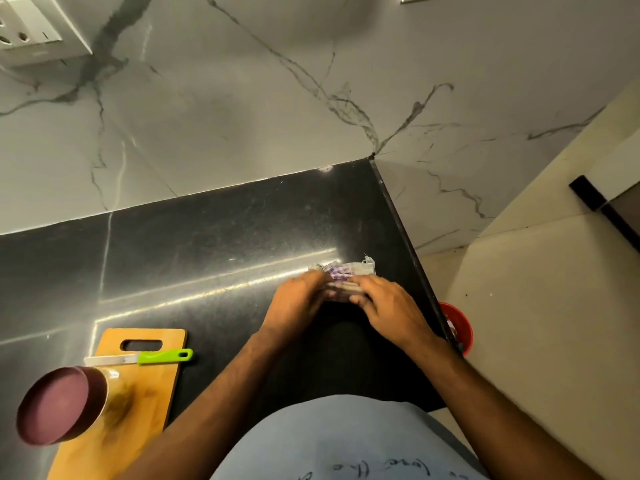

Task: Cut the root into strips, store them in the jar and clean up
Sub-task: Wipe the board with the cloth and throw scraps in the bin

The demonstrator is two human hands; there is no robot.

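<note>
Gripping a bunched purple-checked cloth (341,273) with both hands' (298,299) (388,299) curled fingers, black counter (207,244).

Folded checked grey-and-purple cloth (341,276): near half covered by both hands; fingers (360,299) blurred, grip undeterminable. Round red plastic bin (459,323): mostly hidden behind the black stone bench (207,244) edge. Maroon-lidded glass jar (65,407): contents indistinct. White wall socket (31,26): cropped by the frame.

Count: 1 cutting board (138,403), 1 knife (145,357), 1 lidded jar (65,405), 1 folded cloth (341,277), 1 red bucket (459,325), 1 wall socket (34,26), 2 hands: left (298,303), right (391,306).
</note>
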